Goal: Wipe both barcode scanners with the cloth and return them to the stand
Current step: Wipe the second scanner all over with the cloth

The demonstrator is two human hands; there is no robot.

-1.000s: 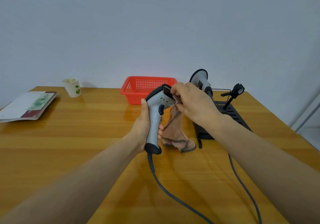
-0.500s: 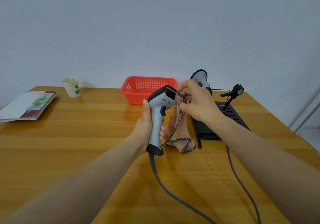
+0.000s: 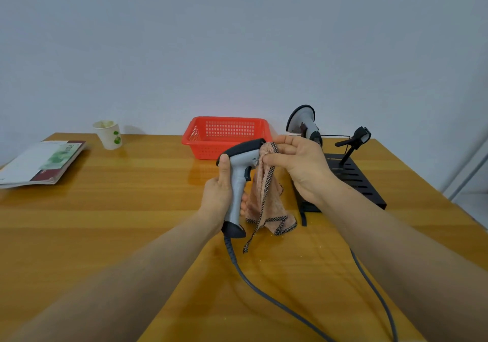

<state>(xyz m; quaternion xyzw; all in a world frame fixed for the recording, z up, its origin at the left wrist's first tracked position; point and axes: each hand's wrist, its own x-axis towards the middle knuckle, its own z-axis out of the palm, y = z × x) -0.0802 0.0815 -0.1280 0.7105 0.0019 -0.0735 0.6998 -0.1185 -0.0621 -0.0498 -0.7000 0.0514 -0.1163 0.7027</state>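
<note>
Table, scanner in left hand, cloth

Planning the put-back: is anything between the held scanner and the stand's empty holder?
Only the right hand with the cloth lies between the scanner and the empty holder; nothing else visible.

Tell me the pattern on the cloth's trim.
Dark-and-light checked trim on a pinkish-brown cloth, clearest in the head view.

The wooden table bears a booklet, paper cup, red basket, black stand and cable
</note>
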